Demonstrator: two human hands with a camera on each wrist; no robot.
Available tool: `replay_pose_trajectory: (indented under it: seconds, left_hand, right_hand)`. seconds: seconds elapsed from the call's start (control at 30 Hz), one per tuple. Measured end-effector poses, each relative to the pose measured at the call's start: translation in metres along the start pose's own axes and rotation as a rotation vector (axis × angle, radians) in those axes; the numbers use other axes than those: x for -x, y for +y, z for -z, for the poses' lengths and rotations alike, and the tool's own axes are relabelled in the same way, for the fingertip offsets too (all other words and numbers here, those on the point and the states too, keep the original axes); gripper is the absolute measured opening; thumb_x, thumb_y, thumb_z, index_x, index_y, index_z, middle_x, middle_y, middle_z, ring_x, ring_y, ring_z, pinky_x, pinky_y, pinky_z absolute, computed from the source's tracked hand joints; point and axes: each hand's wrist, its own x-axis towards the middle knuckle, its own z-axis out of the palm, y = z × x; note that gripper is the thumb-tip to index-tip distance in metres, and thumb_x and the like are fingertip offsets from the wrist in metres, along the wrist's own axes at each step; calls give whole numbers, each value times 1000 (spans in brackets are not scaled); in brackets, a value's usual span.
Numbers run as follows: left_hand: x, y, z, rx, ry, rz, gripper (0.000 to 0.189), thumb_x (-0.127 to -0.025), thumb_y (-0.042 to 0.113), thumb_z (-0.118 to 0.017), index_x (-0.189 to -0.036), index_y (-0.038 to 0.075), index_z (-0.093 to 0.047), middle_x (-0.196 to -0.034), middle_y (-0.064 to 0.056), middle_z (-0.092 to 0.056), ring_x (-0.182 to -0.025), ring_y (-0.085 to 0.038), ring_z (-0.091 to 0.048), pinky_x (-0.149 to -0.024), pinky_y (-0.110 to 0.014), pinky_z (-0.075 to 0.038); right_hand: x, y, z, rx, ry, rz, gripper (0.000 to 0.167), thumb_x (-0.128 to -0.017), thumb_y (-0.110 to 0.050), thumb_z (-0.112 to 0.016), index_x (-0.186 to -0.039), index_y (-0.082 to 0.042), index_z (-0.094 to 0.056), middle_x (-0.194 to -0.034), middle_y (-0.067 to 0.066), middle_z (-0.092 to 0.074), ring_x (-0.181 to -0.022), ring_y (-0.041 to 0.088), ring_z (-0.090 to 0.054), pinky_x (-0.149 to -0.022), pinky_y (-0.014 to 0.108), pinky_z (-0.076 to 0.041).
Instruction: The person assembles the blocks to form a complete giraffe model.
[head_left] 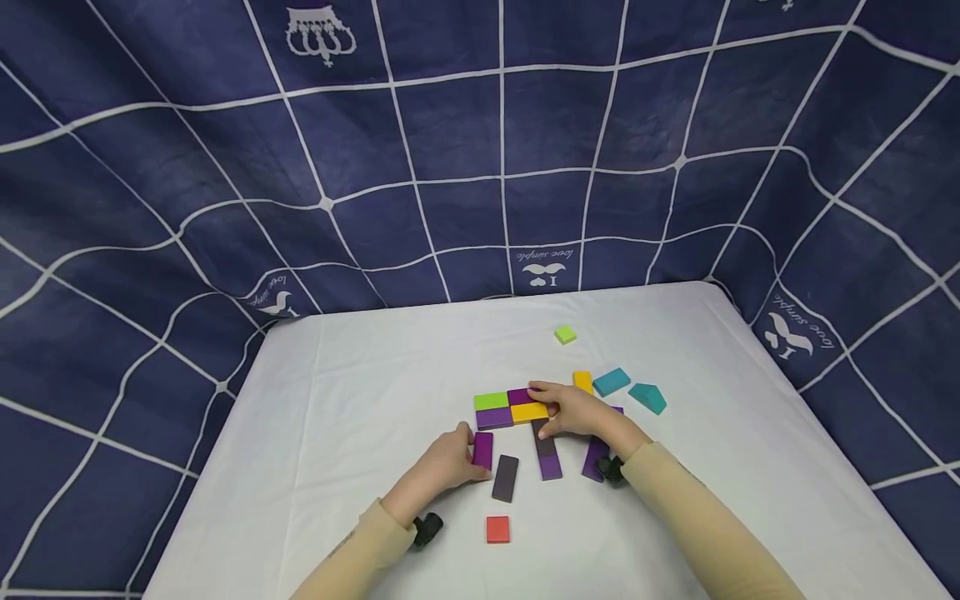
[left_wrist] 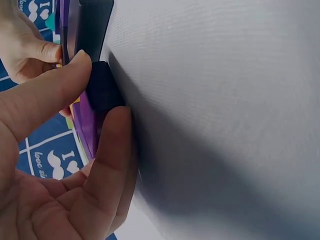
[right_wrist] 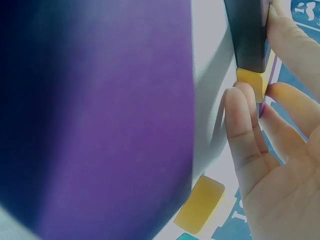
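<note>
My left hand pinches a magenta block between thumb and fingers; in the left wrist view the end of this block looks dark in shadow. Just beyond it lies a joined group: a lime block, a purple block, a second magenta block and a yellow block. Curved around the group's right end is my right hand, fingers at the yellow block's end. Its thumb touches a dark block, which meets a purple piece at its near end.
Another dark block and a red square lie nearer me. Under the right wrist is a long purple block. Beyond stand a yellow piece, a blue block, a teal piece and a lime square.
</note>
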Motion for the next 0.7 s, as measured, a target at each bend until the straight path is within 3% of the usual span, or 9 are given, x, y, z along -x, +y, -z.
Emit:
replay_pose_trajectory:
  seconds: [0.13, 0.3, 0.57, 0.7]
  left_hand:
    - [-1, 2, -2, 8, 17, 14, 52, -74, 24, -87, -103, -1, -52, -75, -7, -58, -66, -17, -51, -59, -29, -44]
    - [-4, 4, -5, 8, 32, 10, 51, -74, 26, -87, -101, -1, -51, -75, -7, -59, -65, -17, -52, -59, -29, -44]
    - [-5, 4, -8, 28, 51, 29, 50, -75, 25, -87, -99, 0, -50, -74, -6, -59, -65, -17, -52, -59, -30, -44]
    - [-4, 4, -9, 36, 55, 32, 51, -76, 27, -86, -102, 0, -50, -73, -6, -58, -64, -17, -51, -57, -29, -42]
  right_hand:
    - [0, -1, 0, 6, -2, -5, 76, -80, -27, -82, -146, -15, -48, -160, 2, -34, -106, 19, -49, -87, 29, -45]
    - [1, 0, 0, 12, 2, 5, 76, -79, -26, -83, -146, -14, -49, -159, 4, -35, -94, 17, -50, -82, 31, -44]
    - [1, 0, 0, 23, 2, 8, 76, -79, -27, -83, -146, -14, -49, -159, 4, -36, -106, 20, -49, -89, 34, -43]
    - [0, 0, 0, 24, 3, 4, 76, -79, -28, -83, -146, -15, -49, -159, 2, -35, -115, 22, -47, -99, 38, -45]
